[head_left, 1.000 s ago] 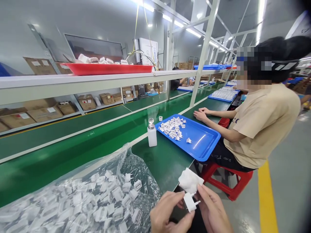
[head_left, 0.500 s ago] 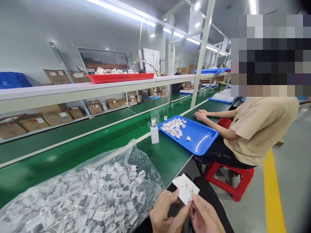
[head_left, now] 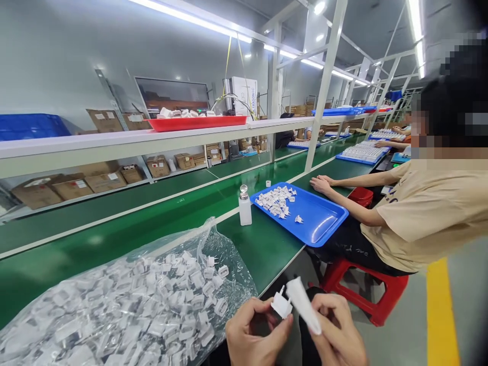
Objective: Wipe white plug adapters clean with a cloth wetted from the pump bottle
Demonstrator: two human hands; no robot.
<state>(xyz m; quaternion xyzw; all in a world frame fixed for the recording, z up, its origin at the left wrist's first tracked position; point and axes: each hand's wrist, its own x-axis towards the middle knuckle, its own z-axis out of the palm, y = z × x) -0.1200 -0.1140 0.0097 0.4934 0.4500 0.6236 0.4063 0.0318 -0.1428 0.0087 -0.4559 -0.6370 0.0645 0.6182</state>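
Between the thumb and fingers of my left hand is a white two-pin plug, its pins pointing up. My right hand pinches a folded white wipe, held upright just right of the plug pins. To the left, a clear plastic bag lies open on the bench, full of many white plug pieces. Farther forward, a blue tray carries a pile of similar white plugs, with a single one apart from the pile.
A white pump bottle stands left of the tray on the green bench. A co-worker in a beige shirt sits on a red stool at right. Above the bench runs a shelf with a red tray.
The wipe, earlier spread behind the plug, is now folded in my right hand and apart from it. My hands have separated slightly, and the view has shifted a little.
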